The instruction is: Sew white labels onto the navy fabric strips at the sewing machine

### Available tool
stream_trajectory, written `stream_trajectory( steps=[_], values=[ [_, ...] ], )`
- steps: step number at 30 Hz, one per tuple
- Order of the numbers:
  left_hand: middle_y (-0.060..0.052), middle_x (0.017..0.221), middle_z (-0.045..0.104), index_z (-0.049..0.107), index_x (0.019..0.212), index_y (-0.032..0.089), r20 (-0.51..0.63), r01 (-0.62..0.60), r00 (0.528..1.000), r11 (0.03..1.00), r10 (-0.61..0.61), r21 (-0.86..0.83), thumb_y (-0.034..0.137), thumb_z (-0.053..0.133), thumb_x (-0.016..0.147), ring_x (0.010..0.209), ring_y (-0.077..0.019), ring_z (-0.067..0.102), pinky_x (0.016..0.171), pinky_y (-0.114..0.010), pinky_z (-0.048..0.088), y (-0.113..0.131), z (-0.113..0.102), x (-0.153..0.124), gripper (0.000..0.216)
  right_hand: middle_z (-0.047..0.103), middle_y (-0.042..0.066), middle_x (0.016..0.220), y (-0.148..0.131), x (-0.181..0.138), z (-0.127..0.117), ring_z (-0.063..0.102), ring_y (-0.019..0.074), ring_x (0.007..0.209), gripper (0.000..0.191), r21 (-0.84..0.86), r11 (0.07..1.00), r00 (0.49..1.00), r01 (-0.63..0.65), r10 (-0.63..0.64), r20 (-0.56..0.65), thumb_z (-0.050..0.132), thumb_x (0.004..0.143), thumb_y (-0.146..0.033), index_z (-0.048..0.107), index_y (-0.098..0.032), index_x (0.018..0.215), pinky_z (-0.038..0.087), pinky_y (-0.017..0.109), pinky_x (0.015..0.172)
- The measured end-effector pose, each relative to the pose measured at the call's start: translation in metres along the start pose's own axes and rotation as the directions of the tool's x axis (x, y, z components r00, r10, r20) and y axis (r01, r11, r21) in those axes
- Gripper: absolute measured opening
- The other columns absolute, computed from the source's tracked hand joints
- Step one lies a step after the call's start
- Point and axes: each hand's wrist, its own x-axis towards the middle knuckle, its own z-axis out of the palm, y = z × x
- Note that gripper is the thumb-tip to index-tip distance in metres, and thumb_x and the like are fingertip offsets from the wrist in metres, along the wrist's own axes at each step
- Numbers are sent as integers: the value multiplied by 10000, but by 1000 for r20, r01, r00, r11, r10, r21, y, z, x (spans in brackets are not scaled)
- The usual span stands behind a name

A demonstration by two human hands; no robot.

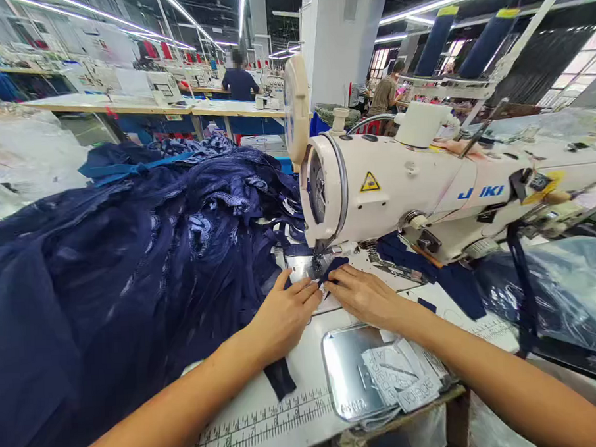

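Observation:
Both of my hands are at the needle area of a white sewing machine (385,180). My right hand (363,296) holds a small navy fabric piece (335,266) close to the presser foot, its fingertips curled onto the cloth. Beside it, my left hand (286,309) lies with fingers stretched and thumb apart, its fingertips touching the cloth's edge by the metal needle plate (300,266). A navy strip (280,379) pokes out under my left wrist. What lies beneath my left palm is hidden.
A big heap of navy garments (107,278) covers the left side. Near the front edge, a metal tray (339,373) carries white printed labels (403,374). Scissors (401,272) and navy scraps (459,289) lie right of the needle. Thread cones (433,43) stand above; people work behind.

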Motion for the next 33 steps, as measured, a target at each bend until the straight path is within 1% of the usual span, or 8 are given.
stream_trajectory(
  steps=[3, 7, 10, 14, 18, 23, 29, 33],
  values=[
    [-111, 1084, 593, 535, 1100, 134, 22, 24, 999, 1000, -24, 0, 153, 420, 815, 1110, -254, 475, 970, -491, 283, -2, -7, 0, 308, 551, 125, 936, 7, -1, -1, 486, 217, 873, 236, 20, 998, 999, 53, -53, 0, 372, 856, -65, 587, -87, 951, 499, 345, 718],
    [-131, 1169, 529, 538, 1120, 181, 33, 58, 998, 998, -57, -32, 204, 433, 825, 1176, -257, 420, 983, -479, 283, -7, -8, 1, 314, 560, 118, 929, 13, 1, -2, 493, 211, 890, 200, 30, 995, 995, 97, -98, 14, 415, 855, -107, 590, -88, 948, 486, 346, 780],
    [-145, 1276, 445, 503, 1175, 219, 57, 73, 996, 995, -69, -75, 288, 478, 816, 1224, -270, 367, 981, -496, 285, -14, -5, 2, 367, 562, 120, 928, 10, 3, -2, 499, 214, 894, 175, -21, 998, 998, 58, -58, 40, 439, 847, -109, 598, -89, 917, 472, 354, 806],
    [-161, 1321, 398, 461, 1226, 251, 101, 100, 991, 991, -92, -83, 383, 529, 781, 1235, -290, 350, 953, -518, 303, -22, -6, 7, 470, 567, 119, 919, 5, 6, 2, 507, 216, 857, 176, -107, 994, 997, 10, -1, 79, 447, 825, -61, 593, -81, 920, 469, 354, 782],
    [-175, 1327, 390, 456, 1239, 272, 165, 117, 981, 991, -104, -72, 439, 547, 756, 1226, -311, 352, 912, -525, 326, -26, -14, 11, 519, 574, 122, 954, 10, 6, 5, 513, 217, 870, 173, -110, 993, 996, 42, -32, 88, 472, 821, -68, 592, -86, 944, 471, 349, 779],
    [-159, 1308, 409, 446, 1249, 297, 166, 124, 979, 991, -116, -40, 453, 549, 753, 1191, -318, 378, 886, -498, 346, -24, -16, 12, 531, 570, 116, 1056, 23, 5, 6, 528, 225, 925, 213, -135, 990, 996, 27, -15, 87, 489, 834, -99, 571, -122, 1029, 496, 349, 749],
    [-154, 1293, 422, 458, 1243, 297, 161, 177, 971, 984, -174, -5, 448, 529, 775, 1170, -321, 386, 876, -493, 354, -17, -14, 15, 497, 581, 103, 1107, 30, 3, 5, 567, 230, 907, 242, -149, 987, 997, 54, -45, 65, 491, 845, -137, 572, -143, 1073, 531, 290, 593],
    [-166, 1307, 402, 461, 1244, 282, 173, 220, 961, 975, -218, 8, 429, 536, 779, 1181, -320, 376, 888, -486, 351, -13, -14, 16, 494, 588, 117, 1115, 34, 1, 8, 572, 225, 939, 258, -131, 988, 996, 85, -84, 12, 469, 850, -119, 577, -128, 1084, 543, 287, 629]
  ],
)
